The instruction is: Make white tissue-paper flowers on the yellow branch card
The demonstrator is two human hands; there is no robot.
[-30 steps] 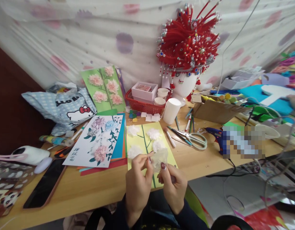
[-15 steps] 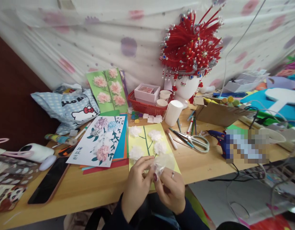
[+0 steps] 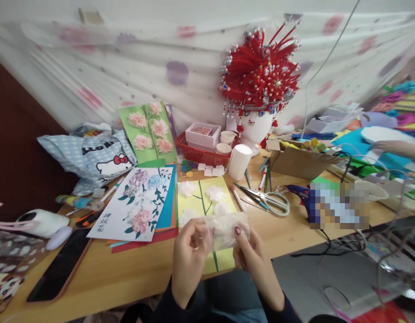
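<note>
Between my hands stretches a thin, see-through white sheet (image 3: pixel 224 231), like tissue or film; its exact kind is unclear. My left hand (image 3: pixel 190 255) pinches its left edge. On the right side my right hand (image 3: pixel 256 258) grips it, thumb on top. Beneath lies a yellow card (image 3: pixel 219 261) with a green stem and several white ruffled flowers (image 3: pixel 215 194); the held sheet covers part of it. Left of the card sits a white sheet with printed flowers (image 3: pixel 131 211), on a stack of coloured paper (image 3: pixel 169 204).
Scissors (image 3: pixel 274 202), pens and a blue glue gun (image 3: pixel 299 195) lie to the right. Behind stand a white roll (image 3: pixel 240 162), a red basket (image 3: pixel 207 157) and a red beaded headdress (image 3: pixel 261 76). A phone (image 3: pixel 59 264) is at left. Another person's hand (image 3: pixel 395 147) shows far right.
My hands have moved apart, and the bunched white sheet is now spread flat between them. Another person's hand has come back into view at the far right.
</note>
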